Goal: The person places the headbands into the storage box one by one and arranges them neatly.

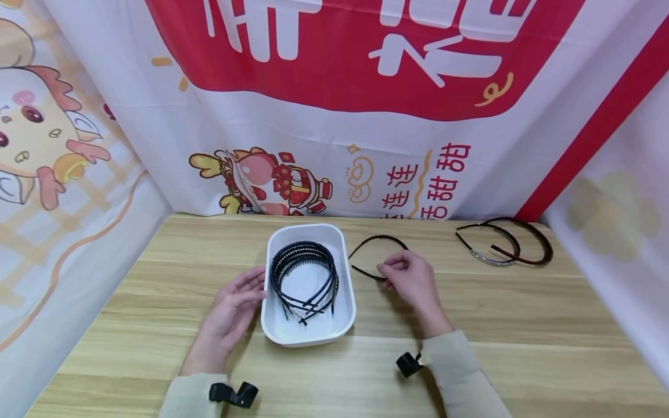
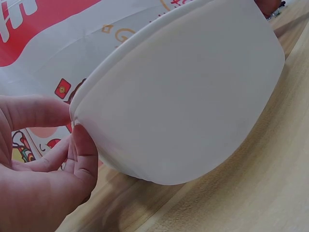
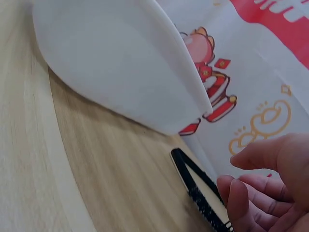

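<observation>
Tray [image 1: 344,316], white plastic with rounded corners, stands upright on the wood-grain table [image 1: 130,313]; I take its middle as my clock centre, 12 being the far edge in the head view. Contents: several black hairbands [image 1: 303,248], stacked, toothed crowns toward 12, thin tips crossing toward 6. At 9 o'clock I log the left hand [image 1: 234,313], thumb and fingertips touching the outer side of the tray at its rim, digits relaxed rather than wrapped round it; the left wrist view agrees on the contact. At 3 o'clock, the right hand [image 1: 412,280] is over a loose black hairband [image 1: 378,238], which lies on the table between 2 and 3, just beside the tray, its two tips pointing toward 9. From the right wrist view I read thumb and forefinger apart, the other fingers loosely bent, the band right at the fingertips; whether skin meets band I cannot tell. Farther out, a little before 3 and well apart from the tray, two more bands overlap: a slim dark one with a silvery strip [image 1: 491,261] and a wider dark brown one [image 1: 545,251]. Both forearms have pale sleeves [image 1: 460,366]. Printed cloth [image 1: 324,130] hangs behind at 12.
</observation>
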Demonstrator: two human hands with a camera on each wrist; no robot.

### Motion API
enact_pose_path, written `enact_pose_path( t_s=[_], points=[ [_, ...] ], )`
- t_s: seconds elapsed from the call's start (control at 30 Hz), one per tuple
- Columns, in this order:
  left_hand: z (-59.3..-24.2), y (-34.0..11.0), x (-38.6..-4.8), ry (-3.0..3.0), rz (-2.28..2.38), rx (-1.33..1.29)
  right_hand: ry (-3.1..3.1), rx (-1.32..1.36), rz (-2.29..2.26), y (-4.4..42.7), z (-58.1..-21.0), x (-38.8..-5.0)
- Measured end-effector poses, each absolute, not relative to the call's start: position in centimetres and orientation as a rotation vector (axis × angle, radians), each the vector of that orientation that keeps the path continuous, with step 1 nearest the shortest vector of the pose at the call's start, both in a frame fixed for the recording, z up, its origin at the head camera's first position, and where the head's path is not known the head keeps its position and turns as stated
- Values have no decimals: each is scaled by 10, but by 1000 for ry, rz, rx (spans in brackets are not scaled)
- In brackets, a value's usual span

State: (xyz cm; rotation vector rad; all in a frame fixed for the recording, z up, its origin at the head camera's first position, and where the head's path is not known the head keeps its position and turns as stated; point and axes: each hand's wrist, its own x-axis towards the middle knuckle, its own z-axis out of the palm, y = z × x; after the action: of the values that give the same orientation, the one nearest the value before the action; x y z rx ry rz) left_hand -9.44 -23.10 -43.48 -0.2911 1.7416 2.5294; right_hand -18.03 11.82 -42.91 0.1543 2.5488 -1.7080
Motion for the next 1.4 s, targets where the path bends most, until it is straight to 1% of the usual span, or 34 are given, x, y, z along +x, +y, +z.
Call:
enact_pose_path(
  t_s=[0.33, 0.87, 1.4],
  points=[
    [-434, -231, -94, 1732, 2539, -293, 2529, 311, -1707, 131, -437, -179],
    [-433, -230, -93, 1733, 2533, -291, 2618, 344, -1595, 136, -447, -182],
    [-435, -231, -95, 1731, 2519, -259, 2523, 446, -1726, 135, -451, -187]
  ],
)
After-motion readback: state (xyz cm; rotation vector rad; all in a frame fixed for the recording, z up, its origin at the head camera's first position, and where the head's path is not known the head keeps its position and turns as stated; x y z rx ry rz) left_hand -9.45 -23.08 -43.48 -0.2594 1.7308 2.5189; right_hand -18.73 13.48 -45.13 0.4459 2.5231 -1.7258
